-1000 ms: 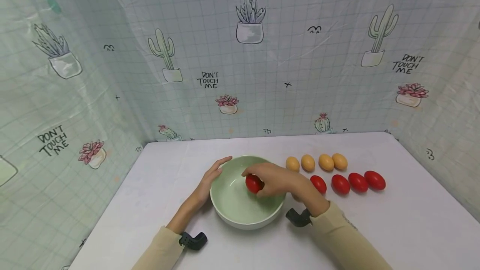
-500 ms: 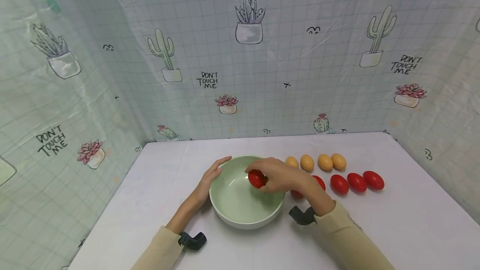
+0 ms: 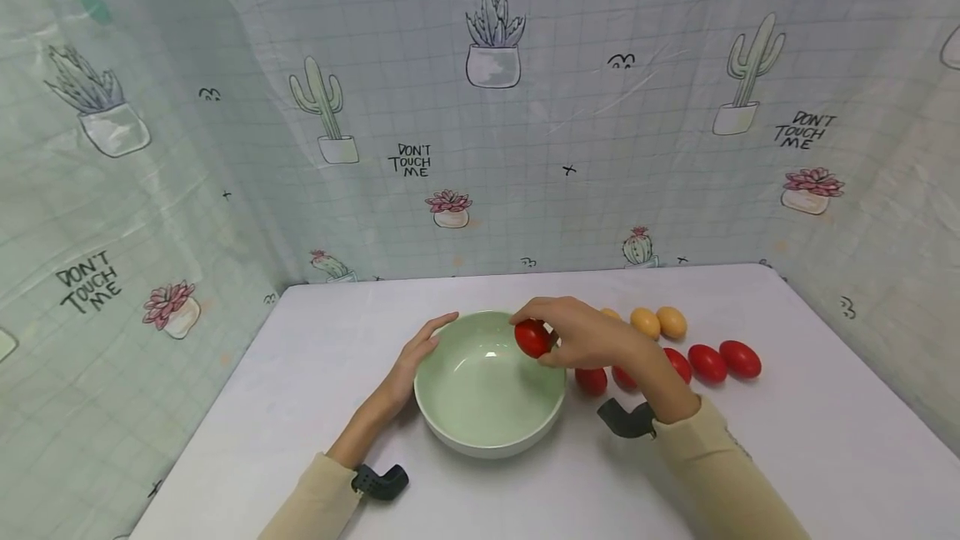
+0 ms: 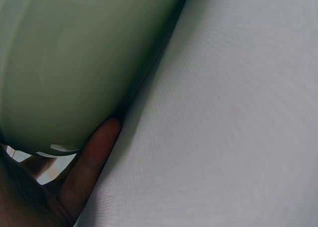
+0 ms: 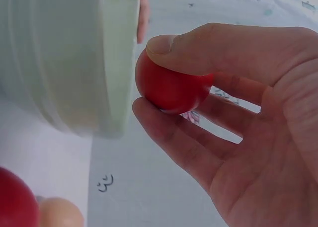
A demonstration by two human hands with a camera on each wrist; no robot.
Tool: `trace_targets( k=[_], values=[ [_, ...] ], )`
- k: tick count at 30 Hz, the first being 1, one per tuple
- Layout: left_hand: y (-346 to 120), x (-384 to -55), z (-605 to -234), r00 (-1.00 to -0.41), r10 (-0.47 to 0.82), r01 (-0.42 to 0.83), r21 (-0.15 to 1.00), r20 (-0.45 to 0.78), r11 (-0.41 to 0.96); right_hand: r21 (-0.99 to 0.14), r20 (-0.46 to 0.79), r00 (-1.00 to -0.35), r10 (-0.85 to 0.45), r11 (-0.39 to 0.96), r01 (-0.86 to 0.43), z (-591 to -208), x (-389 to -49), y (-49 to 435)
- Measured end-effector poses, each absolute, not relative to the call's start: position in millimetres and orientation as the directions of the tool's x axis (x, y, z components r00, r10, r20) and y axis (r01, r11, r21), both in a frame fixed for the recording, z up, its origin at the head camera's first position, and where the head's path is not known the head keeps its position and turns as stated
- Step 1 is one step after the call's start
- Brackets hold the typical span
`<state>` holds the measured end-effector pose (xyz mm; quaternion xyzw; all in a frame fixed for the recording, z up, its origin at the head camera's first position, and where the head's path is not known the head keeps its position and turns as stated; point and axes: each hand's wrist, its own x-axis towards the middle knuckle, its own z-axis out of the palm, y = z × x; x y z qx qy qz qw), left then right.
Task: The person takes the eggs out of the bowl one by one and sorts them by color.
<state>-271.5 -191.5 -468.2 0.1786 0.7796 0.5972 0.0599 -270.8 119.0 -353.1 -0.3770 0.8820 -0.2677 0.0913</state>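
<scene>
My right hand [image 3: 592, 336] pinches a red egg [image 3: 532, 339] between thumb and fingers, at the far right rim of a pale green bowl [image 3: 480, 398]. In the right wrist view the egg [image 5: 174, 85] sits at the fingertips, above the level of the bowl's rim. The bowl's inside shows bare in the head view. My left hand [image 3: 408, 369] rests along the bowl's left side with its fingers stretched out. In the left wrist view, the tip of one finger [image 4: 102, 145] lies against the low outer wall of the bowl [image 4: 64, 63], near the table.
Right of the bowl, several red eggs [image 3: 707, 363] lie in a row on the white table [image 3: 262, 407], partly hidden by my right hand and forearm. Behind them is a row of yellow-orange eggs [image 3: 645, 323]. A cactus-print cloth [image 3: 375, 90] hangs behind and at both sides.
My right hand has lifted the red egg from inside the bowl, up and to the right, over the rim. My left hand keeps its place at the bowl.
</scene>
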Motion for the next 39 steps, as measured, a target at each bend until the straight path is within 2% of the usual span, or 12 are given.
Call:
trace_targets(
  k=[11, 19, 39],
  values=[
    [-191, -271, -468, -0.923, 0.362, 0.216, 0.953, 0.130, 0.210, -0.577, 0.066, -0.738, -0.671, 0.578, -0.578, -345, -269, 147],
    [-191, -272, -468, -0.926, 0.356, 0.214, 0.954, 0.129, 0.211, -0.536, 0.105, -0.745, -0.659, 0.593, -0.601, -345, -271, 170],
    [-191, -271, -469, -0.924, 0.358, 0.209, 0.960, 0.132, 0.187, -0.574, 0.083, -0.811, -0.579, 0.638, -0.514, -347, -266, 217]
  ],
)
